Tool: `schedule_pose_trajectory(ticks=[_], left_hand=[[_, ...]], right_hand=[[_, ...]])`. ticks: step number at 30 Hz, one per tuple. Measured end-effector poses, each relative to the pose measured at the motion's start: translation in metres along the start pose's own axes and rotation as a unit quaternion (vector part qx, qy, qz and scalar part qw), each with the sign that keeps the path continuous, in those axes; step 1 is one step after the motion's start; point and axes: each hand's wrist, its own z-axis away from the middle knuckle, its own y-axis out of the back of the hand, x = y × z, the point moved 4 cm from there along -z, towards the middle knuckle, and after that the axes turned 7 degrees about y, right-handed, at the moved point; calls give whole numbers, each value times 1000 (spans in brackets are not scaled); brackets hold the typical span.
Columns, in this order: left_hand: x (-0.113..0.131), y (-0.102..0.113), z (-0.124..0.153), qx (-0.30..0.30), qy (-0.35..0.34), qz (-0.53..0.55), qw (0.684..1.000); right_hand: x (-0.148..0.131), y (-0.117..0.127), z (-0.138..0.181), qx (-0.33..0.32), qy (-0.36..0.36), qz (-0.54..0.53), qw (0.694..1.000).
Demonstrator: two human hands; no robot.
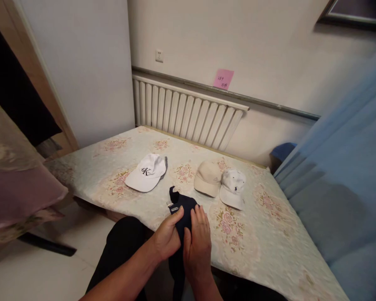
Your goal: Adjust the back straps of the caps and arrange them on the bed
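Observation:
A dark navy cap (pixel 188 204) is between my two hands at the bed's front edge, above my lap. A loop of its back strap and a small metal buckle (pixel 174 209) show at its upper left. My left hand (pixel 170 234) is closed on the cap's left side, thumb on top. My right hand (pixel 199 238) lies along the right side, fingers together over the fabric and thumb near the middle. The underside is hidden. Beyond, a white cap with black letters (pixel 148 172) rests left; a beige cap (pixel 207 179) and a white cap with a small dark emblem (pixel 233 188) touch or nearly touch on the right.
A floral cover (pixel 184 172) spreads over the bed-like surface. Behind it are a white radiator (pixel 188 110) and a wall with a pink note (pixel 223 79). A blue curtain (pixel 341 188) hangs at right. Draped cloths (pixel 15 184) hang at left.

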Motion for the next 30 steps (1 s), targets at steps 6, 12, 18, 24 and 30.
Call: schedule_pose_trajectory(ticks=[6,12,18,24,30], left_hand=[[-5,5,0,39,59,7,997],[-9,1,3,-34,11,-8,999],[-9,-2,5,-72,43,-22,996],[-4,0,1,-45,-18,-26,998],[-5,2,4,20,-40,-70,997]], right_hand=[[-27,2,-8,-30,94,2,995],[-1,9,-14,-5,43,8,999],[41,13,-6,-19,-170,-60,983],[29,22,0,48,-97,-23,994],[-12,22,-2,33,-22,-53,998]])
